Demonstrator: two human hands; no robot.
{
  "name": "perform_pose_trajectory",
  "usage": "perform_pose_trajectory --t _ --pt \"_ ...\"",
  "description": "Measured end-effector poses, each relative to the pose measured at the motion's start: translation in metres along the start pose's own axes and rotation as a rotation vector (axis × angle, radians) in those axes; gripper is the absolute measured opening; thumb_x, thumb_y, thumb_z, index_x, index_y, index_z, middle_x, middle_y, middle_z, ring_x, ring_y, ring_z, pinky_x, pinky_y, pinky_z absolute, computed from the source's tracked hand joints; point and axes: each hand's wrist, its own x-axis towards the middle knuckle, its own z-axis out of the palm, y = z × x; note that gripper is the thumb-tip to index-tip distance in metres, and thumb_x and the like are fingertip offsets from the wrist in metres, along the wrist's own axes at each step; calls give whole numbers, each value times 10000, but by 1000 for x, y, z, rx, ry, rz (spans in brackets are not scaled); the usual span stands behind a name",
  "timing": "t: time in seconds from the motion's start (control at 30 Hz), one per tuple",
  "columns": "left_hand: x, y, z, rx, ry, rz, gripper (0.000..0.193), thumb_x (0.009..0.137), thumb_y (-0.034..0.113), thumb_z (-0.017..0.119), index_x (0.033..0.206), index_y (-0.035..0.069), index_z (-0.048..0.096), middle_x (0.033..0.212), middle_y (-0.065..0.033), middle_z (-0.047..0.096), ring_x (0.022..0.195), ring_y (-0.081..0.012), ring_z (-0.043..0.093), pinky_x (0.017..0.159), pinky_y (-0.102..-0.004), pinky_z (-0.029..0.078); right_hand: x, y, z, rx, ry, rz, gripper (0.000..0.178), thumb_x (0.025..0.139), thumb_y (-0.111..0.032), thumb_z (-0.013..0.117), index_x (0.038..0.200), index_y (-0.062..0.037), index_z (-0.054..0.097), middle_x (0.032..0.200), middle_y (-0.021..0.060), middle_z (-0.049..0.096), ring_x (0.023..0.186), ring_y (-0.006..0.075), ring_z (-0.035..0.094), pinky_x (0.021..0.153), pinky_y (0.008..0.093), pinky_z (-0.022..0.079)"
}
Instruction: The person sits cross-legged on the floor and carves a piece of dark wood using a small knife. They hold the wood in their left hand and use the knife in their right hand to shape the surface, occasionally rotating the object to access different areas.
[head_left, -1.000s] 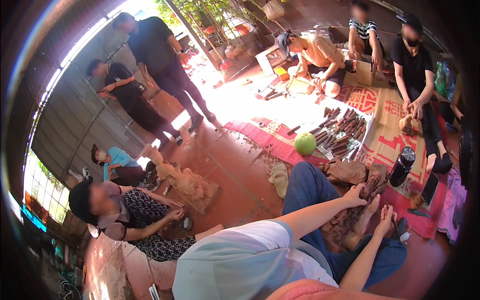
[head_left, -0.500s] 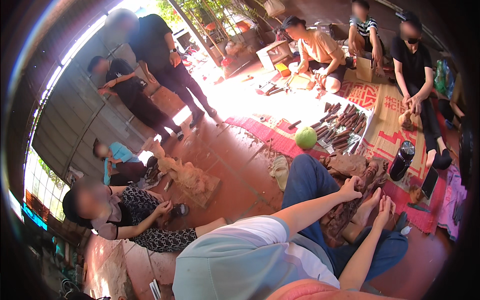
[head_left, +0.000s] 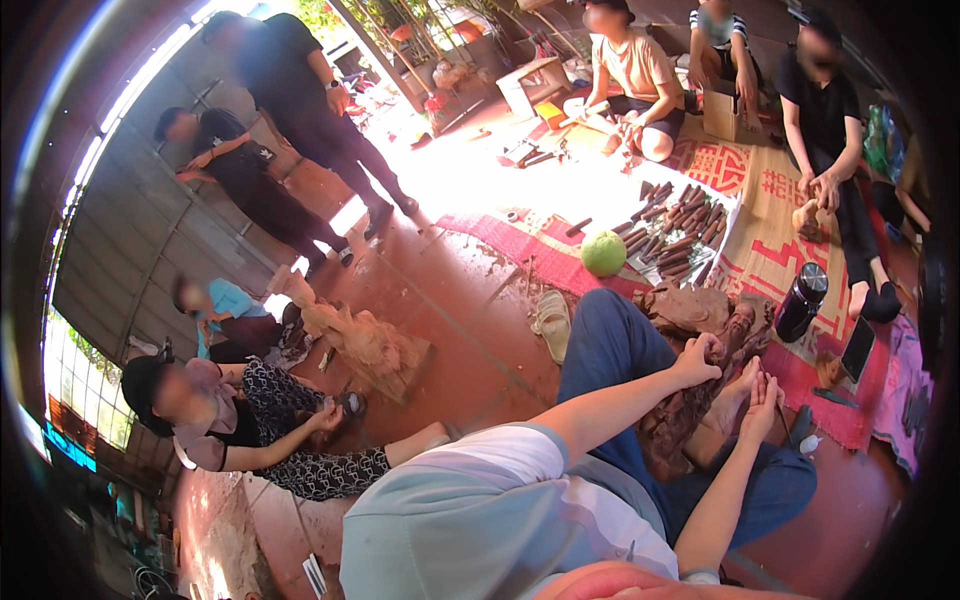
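Note:
A dark reddish-brown wood carving [head_left: 685,312], with a bearded figure worked into it, leans across my lap and legs. Over its near side my left hand [head_left: 698,362] has its fingers curled in; whatever they may hold is too small to make out. My right hand [head_left: 762,405] is beside my bare foot [head_left: 735,395], palm turned up and fingers stretched out close together. No object shows clearly in it. A thin dark tool [head_left: 800,428] lies just right of that hand, next to a small white item [head_left: 810,443].
A green round fruit [head_left: 603,253] and many wooden-handled carving tools [head_left: 690,230] lie on the mats ahead. Right of the carving stand a dark flask [head_left: 802,300] and a phone [head_left: 857,347]. A pale carving [head_left: 370,345] lies at left. Several people sit or stand around.
My hands have drawn slightly apart, and the right fingers have straightened. The whole view has shifted a little. A seated person at the far side has raised their head.

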Motion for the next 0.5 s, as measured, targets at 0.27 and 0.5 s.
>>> perform_pose_trajectory --t 0.27,0.5 --pt "-9 13 -18 26 -33 -50 875 695 298 796 1383 27 328 1302 -235 450 1209 -293 451 1009 -391 381 9 9 -13 48 -7 18 238 961 -162 565 1133 1 542 1188 141 596 1149 266 582 1014 357 479" --pt "-14 16 -35 -463 -327 -442 1172 711 345 818 1519 55 21 1509 -162 277 1382 -254 294 1102 -341 267 12 9 -21 21 45 68 321 977 -174 534 1214 38 490 1223 170 566 1178 278 562 1021 352 483"
